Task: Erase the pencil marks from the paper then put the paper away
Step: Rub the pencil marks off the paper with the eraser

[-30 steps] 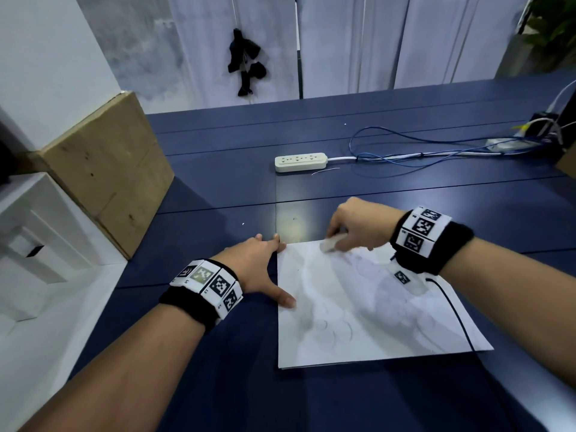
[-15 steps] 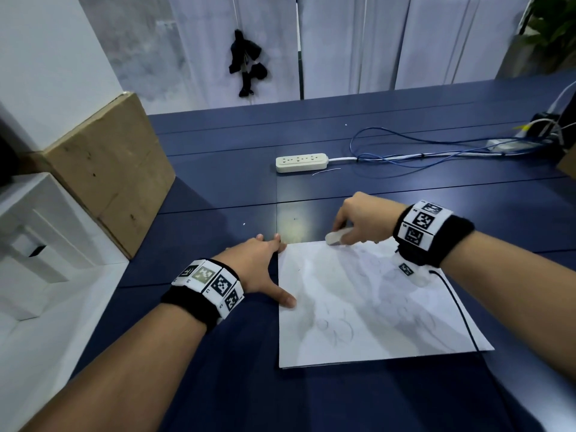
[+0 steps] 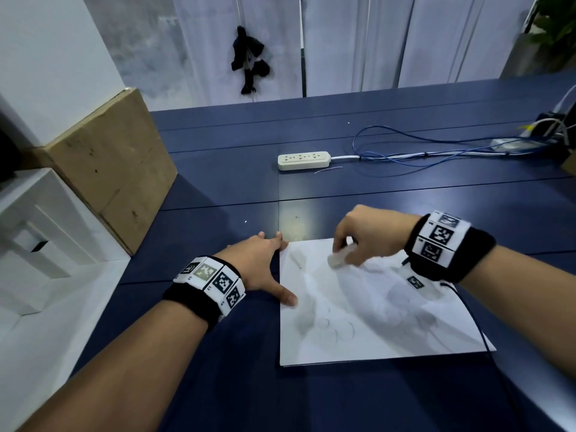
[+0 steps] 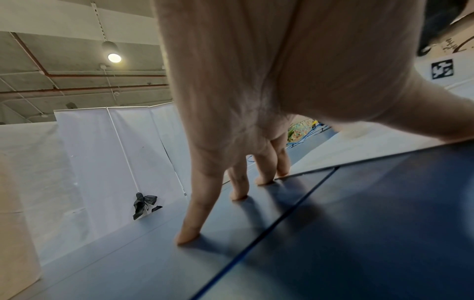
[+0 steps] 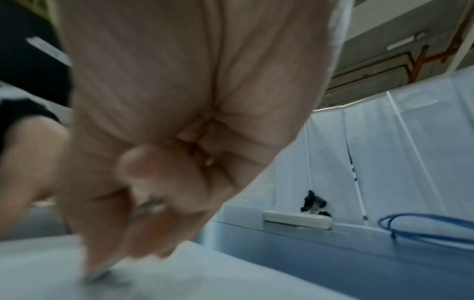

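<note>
A white sheet of paper lies flat on the dark blue table, with faint pencil loops near its lower middle. My left hand lies flat at the paper's left edge, fingers straight on the table and thumb pressing the sheet. In the left wrist view the left fingertips touch the table beside the paper. My right hand pinches a white eraser and holds it down on the upper part of the sheet. The right wrist view is blurred; the fingers meet the paper.
A white power strip and blue cables lie farther back on the table. A cardboard box stands at the left edge, with a white shelf unit below it. White curtains close off the back.
My right hand with the eraser has slid from the paper's top edge down and slightly left onto the sheet. The left hand and the paper have stayed in place.
</note>
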{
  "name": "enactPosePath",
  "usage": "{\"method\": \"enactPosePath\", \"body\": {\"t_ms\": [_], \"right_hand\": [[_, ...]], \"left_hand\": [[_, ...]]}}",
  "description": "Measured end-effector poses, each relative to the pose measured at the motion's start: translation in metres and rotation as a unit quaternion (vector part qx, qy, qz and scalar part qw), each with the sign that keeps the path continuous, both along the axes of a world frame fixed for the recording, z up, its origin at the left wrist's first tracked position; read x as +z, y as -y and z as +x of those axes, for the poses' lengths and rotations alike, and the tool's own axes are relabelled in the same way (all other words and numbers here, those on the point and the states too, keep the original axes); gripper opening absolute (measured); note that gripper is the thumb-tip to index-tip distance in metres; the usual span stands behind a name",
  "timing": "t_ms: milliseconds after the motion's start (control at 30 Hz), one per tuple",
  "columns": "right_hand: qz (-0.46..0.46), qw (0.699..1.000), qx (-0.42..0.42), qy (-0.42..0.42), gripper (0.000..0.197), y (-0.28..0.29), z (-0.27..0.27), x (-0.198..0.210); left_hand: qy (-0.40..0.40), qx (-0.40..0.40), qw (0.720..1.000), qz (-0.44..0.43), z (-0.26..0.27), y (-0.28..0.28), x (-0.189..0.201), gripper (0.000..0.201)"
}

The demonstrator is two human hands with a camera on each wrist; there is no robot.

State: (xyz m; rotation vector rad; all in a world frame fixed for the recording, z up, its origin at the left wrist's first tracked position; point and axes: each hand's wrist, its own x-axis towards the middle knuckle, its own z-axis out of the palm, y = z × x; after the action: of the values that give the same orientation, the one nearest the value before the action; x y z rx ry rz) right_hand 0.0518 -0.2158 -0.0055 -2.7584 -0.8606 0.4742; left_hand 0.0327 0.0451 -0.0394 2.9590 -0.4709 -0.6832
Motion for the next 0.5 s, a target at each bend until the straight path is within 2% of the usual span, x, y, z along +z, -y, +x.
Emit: {"method": "enactPosePath", "body": {"t_ms": [67, 100, 233, 300, 400, 500], "right_hand": [[-0.008, 0.998, 0.016, -0.067, 0.036, -0.001, -0.009, 0.002], [-0.008, 0.998, 0.015, -0.066, 0.033, -0.002, -0.007, 0.002], [0.005, 0.999, -0.038, 0.026, 0.019, -0.003, 0.019, -0.001], [0.009, 0.999, -0.033, 0.025, 0.024, 0.002, 0.021, -0.003], [-0.022, 1.0, 0.019, -0.006, 0.044, 0.007, 0.01, -0.008], [-0.027, 0.999, 0.023, -0.032, 0.031, 0.004, 0.012, -0.008]], "left_hand": [[-0.001, -0.003, 1.0, -0.002, 0.0, 0.0, 0.0, 0.146], [-0.002, -0.001, 1.0, -0.002, -0.001, 0.0, 0.001, 0.146], [-0.008, 0.004, 1.0, -0.001, -0.001, 0.0, 0.001, 0.153], [-0.008, 0.001, 1.0, -0.002, -0.001, 0.0, 0.001, 0.152], [-0.003, -0.002, 1.0, -0.003, 0.0, 0.0, 0.0, 0.153], [-0.003, 0.0, 1.0, -0.001, 0.001, -0.001, -0.001, 0.154]]}}
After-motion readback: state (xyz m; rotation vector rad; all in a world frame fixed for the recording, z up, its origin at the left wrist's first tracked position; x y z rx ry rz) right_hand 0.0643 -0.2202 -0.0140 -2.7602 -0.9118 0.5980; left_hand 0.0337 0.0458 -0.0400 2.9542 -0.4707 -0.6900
